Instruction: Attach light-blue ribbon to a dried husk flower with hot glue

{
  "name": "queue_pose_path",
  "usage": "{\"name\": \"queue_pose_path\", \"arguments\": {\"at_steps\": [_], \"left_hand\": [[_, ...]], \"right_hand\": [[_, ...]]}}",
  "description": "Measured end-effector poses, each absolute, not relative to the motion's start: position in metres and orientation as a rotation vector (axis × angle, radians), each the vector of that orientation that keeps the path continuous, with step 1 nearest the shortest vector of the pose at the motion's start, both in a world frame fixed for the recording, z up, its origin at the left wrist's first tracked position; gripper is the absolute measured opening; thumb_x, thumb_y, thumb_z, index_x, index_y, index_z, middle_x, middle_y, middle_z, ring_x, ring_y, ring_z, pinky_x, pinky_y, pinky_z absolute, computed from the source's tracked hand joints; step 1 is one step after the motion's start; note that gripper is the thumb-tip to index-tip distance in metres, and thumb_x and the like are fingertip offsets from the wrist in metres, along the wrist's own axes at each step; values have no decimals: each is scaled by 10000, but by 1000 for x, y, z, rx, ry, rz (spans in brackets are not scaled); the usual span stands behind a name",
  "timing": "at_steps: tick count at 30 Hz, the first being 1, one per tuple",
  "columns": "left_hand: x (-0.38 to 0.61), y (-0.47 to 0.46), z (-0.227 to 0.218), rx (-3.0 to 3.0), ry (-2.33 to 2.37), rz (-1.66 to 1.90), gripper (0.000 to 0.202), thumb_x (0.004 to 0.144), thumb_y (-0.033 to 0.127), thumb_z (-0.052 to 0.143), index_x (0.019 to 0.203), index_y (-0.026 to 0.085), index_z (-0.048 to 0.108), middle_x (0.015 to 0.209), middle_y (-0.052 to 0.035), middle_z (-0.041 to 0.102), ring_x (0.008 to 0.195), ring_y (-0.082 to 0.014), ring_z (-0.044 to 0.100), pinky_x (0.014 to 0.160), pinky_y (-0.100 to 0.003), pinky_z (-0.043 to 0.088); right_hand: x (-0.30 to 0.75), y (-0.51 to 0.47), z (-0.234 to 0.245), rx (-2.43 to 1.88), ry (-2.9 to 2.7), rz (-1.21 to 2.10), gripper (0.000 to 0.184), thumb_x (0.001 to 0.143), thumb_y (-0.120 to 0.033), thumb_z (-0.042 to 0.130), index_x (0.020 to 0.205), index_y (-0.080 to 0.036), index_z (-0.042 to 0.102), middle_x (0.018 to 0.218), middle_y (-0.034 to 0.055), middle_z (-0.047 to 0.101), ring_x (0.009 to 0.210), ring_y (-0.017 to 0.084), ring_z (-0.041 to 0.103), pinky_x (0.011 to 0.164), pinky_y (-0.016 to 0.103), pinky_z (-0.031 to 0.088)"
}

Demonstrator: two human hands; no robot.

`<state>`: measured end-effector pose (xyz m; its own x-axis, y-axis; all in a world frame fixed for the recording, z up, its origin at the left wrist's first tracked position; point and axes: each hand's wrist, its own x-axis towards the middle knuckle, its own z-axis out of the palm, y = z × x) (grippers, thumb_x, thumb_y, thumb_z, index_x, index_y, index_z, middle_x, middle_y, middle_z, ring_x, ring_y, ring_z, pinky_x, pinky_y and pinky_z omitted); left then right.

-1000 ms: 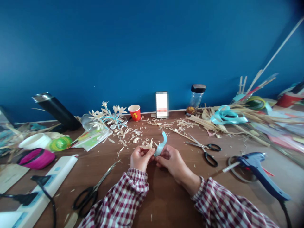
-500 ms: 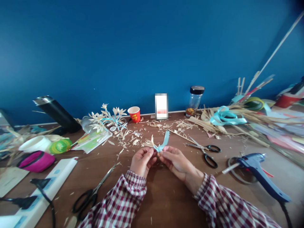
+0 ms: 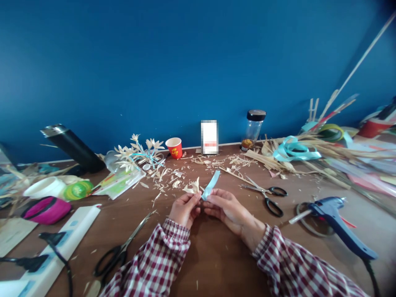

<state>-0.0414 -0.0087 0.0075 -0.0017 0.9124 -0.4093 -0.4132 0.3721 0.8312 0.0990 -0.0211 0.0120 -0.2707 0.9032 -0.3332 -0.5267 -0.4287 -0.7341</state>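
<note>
Between the thumb and fingers of my left hand (image 3: 185, 207) is a pale flower (image 3: 193, 187) with pointed petals, like dried husk. My left fingers hide its base. My right hand (image 3: 229, 210) pinches a light blue ribbon (image 3: 212, 185), whose free end sticks up and away from me. The two hands are close together over the table, and the ribbon's lower end lies near the flower's base. Whether ribbon and flower touch is hard to make out. Past my hands, pale scraps (image 3: 176, 183) are scattered on the wood.
Scissors (image 3: 119, 251) lie left of my hands, and a second pair (image 3: 262, 192) lies right. A blue glue gun (image 3: 335, 222) rests at the right. Finished-looking flowers (image 3: 140, 152), a red paper cup (image 3: 175, 148) and a glass jar (image 3: 253, 130) line the back. A power strip (image 3: 66, 243) sits left.
The ribbon's free end, curved upward before, is now straighter and slants to the right. My fingers have shifted slightly around the flower's base. The whole view has moved a little.
</note>
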Motion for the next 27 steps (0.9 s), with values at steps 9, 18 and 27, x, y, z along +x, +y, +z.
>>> {"name": "queue_pose_path", "arguments": {"at_steps": [9,18,27], "left_hand": [[-41,-8,4,611,1143,1100,282,527,320,838,645,124,673,540,10,585,473,-59,537,390,-124,450],[-41,-8,-1,636,1135,1102,356,457,361,858,611,101,670,531,7,574,494,-67,548,437,-147,511],[-37,-9,4,612,1222,1149,187,570,214,807,592,115,650,517,2,592,471,-68,543,434,-149,493]], "right_hand": [[97,-22,9,-967,-567,1795,273,616,-336,780,723,-167,594,669,0,662,631,98,624,629,201,482],[97,-25,9,-942,-557,1736,255,597,-315,789,695,-163,608,668,-15,644,643,89,597,637,199,454],[94,-28,5,-1006,-778,1544,273,634,-372,750,704,-156,600,667,-21,596,643,102,544,650,239,423]]}}
